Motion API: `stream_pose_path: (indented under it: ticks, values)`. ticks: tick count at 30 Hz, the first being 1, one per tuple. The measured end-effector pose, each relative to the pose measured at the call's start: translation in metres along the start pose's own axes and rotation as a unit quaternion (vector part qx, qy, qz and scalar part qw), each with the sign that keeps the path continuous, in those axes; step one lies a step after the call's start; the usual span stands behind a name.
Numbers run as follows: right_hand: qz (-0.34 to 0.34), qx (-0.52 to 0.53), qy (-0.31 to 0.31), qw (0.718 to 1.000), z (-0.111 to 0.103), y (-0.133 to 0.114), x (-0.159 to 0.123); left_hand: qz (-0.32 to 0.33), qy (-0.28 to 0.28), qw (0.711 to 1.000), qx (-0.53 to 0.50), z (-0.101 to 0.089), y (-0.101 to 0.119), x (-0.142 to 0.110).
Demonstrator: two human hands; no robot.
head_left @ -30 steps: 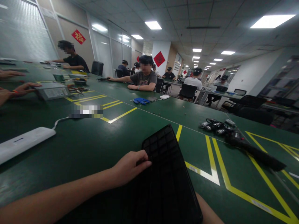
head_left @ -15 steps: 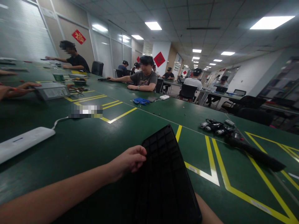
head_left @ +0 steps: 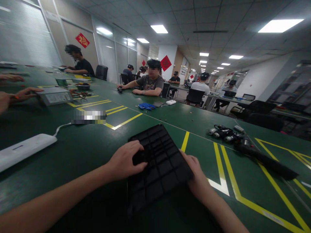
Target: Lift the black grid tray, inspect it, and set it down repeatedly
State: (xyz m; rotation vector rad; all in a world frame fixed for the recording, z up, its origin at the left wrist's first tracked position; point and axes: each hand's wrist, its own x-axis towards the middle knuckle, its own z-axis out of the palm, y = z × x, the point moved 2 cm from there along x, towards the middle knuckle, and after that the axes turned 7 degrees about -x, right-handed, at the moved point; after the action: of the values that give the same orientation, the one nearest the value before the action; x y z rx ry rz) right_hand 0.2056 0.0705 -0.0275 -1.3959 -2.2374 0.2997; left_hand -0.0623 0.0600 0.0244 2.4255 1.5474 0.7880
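A black tray [head_left: 167, 174] divided into a grid of square compartments is tilted in front of me, above the green table. My right hand [head_left: 198, 176] grips its right edge, with the fingers partly hidden behind it. Over the tray's left side, my left hand [head_left: 125, 160] curls thumb and fingers around a dark rounded shape [head_left: 140, 157]. Black against black, that shape is too dim to name, and I cannot tell whether it is apart from the tray.
A white power strip [head_left: 29, 149] lies at left. Black cables with metal cylinders [head_left: 225, 132] and a dark strip [head_left: 269, 161] are at right. Beyond are a blue glove [head_left: 147, 106] and a grey box [head_left: 55, 96] touched by another person's hand. Yellow tape marks the table.
The tray has turned and tipped, so its gridded face shows more. My right hand has come into view on its right edge. My left hand has moved slightly left, its fingers now around a dark shape.
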Motion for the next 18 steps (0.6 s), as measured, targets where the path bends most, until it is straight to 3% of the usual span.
stream_pose_path:
  ticks: [4, 7, 10, 12, 14, 18]
  values:
    - [0.186, -0.107, 0.028, 0.976, -0.026, 0.053, 0.005, -0.163, 0.031, 0.980, 0.112, -0.029, -0.058, 0.016]
    - [0.216, -0.197, 0.009, 0.956, -0.032, 0.080, 0.004, -0.277, 0.031, 0.946, 0.165, -0.043, -0.101, 0.019]
    - [0.211, -0.243, -0.026, 0.946, -0.029, 0.089, 0.001, -0.335, 0.005, 0.925, 0.180, -0.047, -0.132, 0.017]
    - [0.215, -0.257, -0.039, 0.941, -0.028, 0.088, 0.000, -0.342, -0.010, 0.922, 0.182, -0.048, -0.142, 0.016]
    - [0.229, -0.281, -0.026, 0.932, -0.029, 0.083, 0.000, -0.314, 0.012, 0.928, 0.201, -0.048, -0.141, 0.016]
    - [0.194, -0.326, 0.044, 0.924, -0.027, 0.053, 0.004, -0.170, 0.109, 0.960, 0.195, -0.036, -0.104, 0.018]
